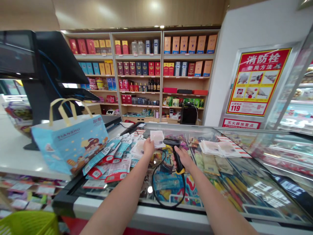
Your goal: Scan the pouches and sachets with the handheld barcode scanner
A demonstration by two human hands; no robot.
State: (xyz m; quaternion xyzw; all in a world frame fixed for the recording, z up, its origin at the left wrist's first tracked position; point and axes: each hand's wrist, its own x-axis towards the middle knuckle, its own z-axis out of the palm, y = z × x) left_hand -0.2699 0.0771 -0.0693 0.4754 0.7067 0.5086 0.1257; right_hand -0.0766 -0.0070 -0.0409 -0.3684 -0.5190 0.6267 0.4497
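My right hand (181, 157) is wrapped round the handle of a black and yellow barcode scanner (178, 159), its head turned left. A black cable hangs from it in a loop over the freezer's glass top. Between the fingers of my left hand (148, 147) is a small pale packet with a barcode label (157, 137), held up beside the scanner's head. Another pale packet (137, 149) lies just left of that hand. Many blue, white and red snack packets (117, 153) are heaped on the glass to the left. Similar pale packets (217, 148) lie in a stack to the right.
A blue shopping bag (70, 143) with yellow handles stands left of the heap, below a black checkout screen (58, 55). The glass-topped freezer (171, 210) holds packaged goods. Shelves of boxes (138, 68) line the back wall. A green basket (29, 223) sits at lower left.
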